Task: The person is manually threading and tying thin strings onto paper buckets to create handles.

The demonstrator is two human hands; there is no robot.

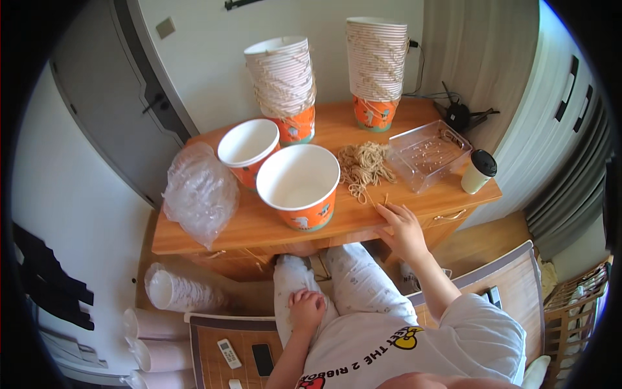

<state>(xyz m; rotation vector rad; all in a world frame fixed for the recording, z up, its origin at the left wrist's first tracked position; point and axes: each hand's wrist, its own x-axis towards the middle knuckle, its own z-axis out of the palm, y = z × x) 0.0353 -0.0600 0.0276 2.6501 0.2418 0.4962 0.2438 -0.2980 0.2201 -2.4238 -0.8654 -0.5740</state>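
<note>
My right hand (403,232) is at the table's front edge, fingers stretched out and apart. Its fingertips touch the tabletop beside a loose end of a tangled heap of tan cord (366,165). On my thigh rests my left hand (306,310), fingers curled in, with nothing seen in them. A large orange and white paper bucket (298,185) stands upright, open end up, in front of me. Just behind it to the left is a short nested pair of similar buckets (249,146).
Two tall stacks of buckets with cord handles, a left stack (282,84) and a right stack (377,71), stand at the back. A clear plastic tray (424,162) and a lidded cup (478,174) sit right; a crumpled plastic bag (199,194) lies left. More wrapped stacks (172,292) lie on the floor.
</note>
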